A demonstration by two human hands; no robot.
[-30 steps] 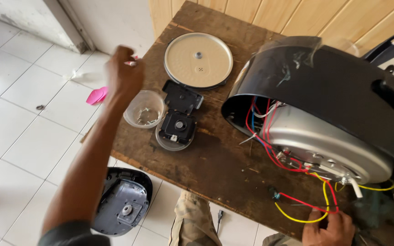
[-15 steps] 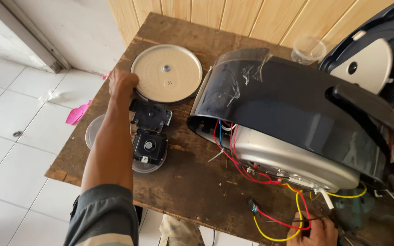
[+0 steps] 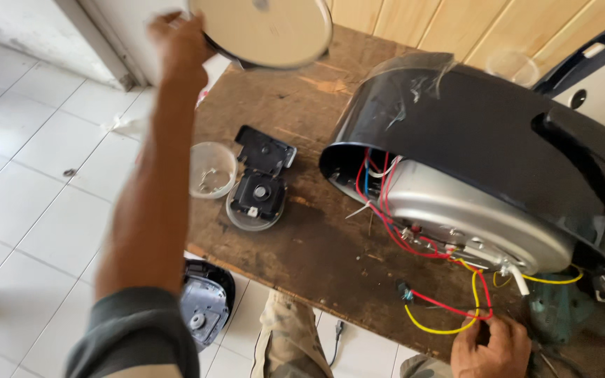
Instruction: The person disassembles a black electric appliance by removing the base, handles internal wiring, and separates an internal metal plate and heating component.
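Observation:
My left hand [image 3: 176,38] holds a round cream-coloured metal plate [image 3: 267,28] by its left rim, lifted above the far end of the wooden table [image 3: 316,231]. My right hand [image 3: 491,346] rests at the table's near edge on red and yellow wires [image 3: 449,308]. Those wires run into a large black appliance shell [image 3: 484,133] lying on its side, with its silver inner pot casing [image 3: 470,217] exposed. A black plastic part [image 3: 257,192] sits in a clear round lid beside a small clear cup [image 3: 211,169].
A dark rounded appliance part [image 3: 204,308] lies on the white tiled floor under the table's near-left corner. A clear cup [image 3: 509,66] stands at the far side by wooden wall panels. Another black and white lid [image 3: 600,77] is at the far right.
My left hand reached to the round plate on the table, gripped its rim and lifted it up and away. The right hand stayed on the wires.

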